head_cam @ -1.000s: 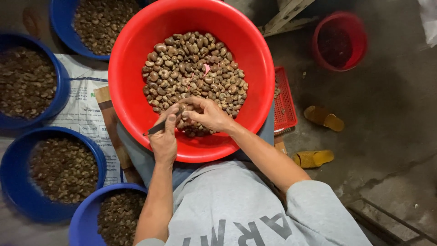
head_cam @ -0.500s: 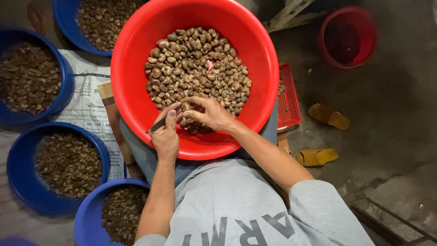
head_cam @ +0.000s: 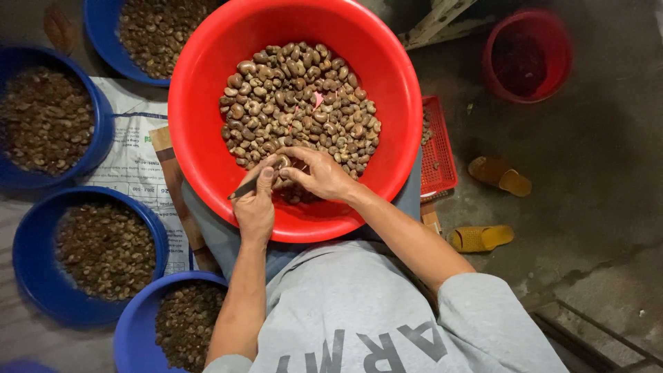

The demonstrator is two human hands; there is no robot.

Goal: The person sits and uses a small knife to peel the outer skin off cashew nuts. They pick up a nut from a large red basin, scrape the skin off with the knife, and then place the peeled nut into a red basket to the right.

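A large red basin [head_cam: 200,117] rests on my lap, holding a heap of brown nuts [head_cam: 297,97] with one pink scrap among them. My left hand [head_cam: 255,204] is closed on a small dark-handled knife [head_cam: 243,188] at the basin's near edge. My right hand [head_cam: 321,173] pinches a single nut [head_cam: 283,163] against the knife's tip, fingers curled around it. Both hands meet just above the near side of the nut heap.
Several blue basins of brown shells and kernels stand to the left: [head_cam: 41,124], [head_cam: 90,252], [head_cam: 138,34], [head_cam: 173,321]. A printed sack [head_cam: 131,159] lies under them. A red crate [head_cam: 436,148], a red bucket [head_cam: 528,52] and yellow sandals [head_cam: 483,237] sit on the concrete floor at right.
The hands stay together over the near side of the basin, working one nut; the fingers shift slightly. The view has drifted a little.
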